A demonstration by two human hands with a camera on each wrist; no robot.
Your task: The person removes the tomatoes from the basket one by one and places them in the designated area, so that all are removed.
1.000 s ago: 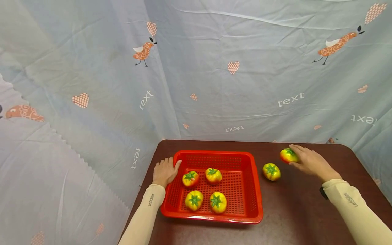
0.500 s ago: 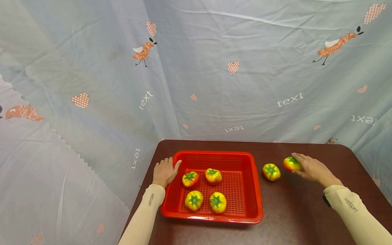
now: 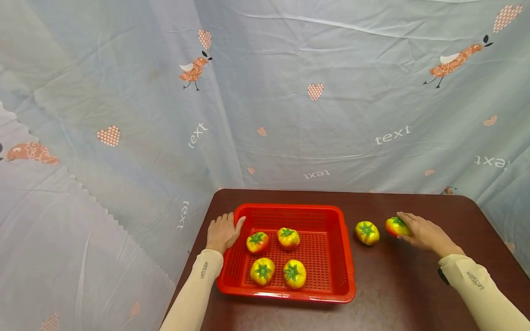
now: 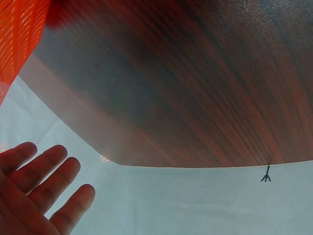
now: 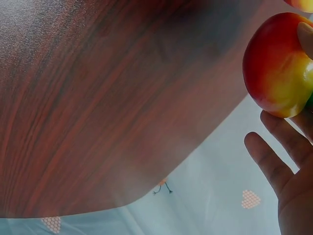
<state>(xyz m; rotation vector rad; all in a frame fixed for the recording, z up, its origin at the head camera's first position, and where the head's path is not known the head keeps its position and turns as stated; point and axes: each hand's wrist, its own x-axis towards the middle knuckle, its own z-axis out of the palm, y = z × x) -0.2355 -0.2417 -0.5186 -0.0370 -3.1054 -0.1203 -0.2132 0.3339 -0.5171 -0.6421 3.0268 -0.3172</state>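
Note:
In the head view my right hand [image 3: 428, 235] pinches a red-and-yellow tomato [image 3: 395, 226] with a green leafy top, low over the table. The right wrist view shows thumb and fingers at its sides, while one finger [image 5: 268, 159] extends apart from it. Another yellow tomato [image 3: 366, 232] sits just left of the held one. At the left, my left hand [image 3: 223, 233] rests along the side of a red plastic basket [image 3: 285, 294], thumb at the rim and fingers straight. Several similar tomatoes lie in the basket, among them a redder one [image 3: 257, 242].
The dark brown wooden table [image 3: 397, 294] has rounded far corners. A pale blue printed cloth [image 3: 314, 138] hangs behind it and along the left side. The basket's right wall stands between its contents and the loose tomato.
My right hand has come down and nearer with the tomato, to beside the loose one, and a little right. The left hand and the basket have stayed in place.

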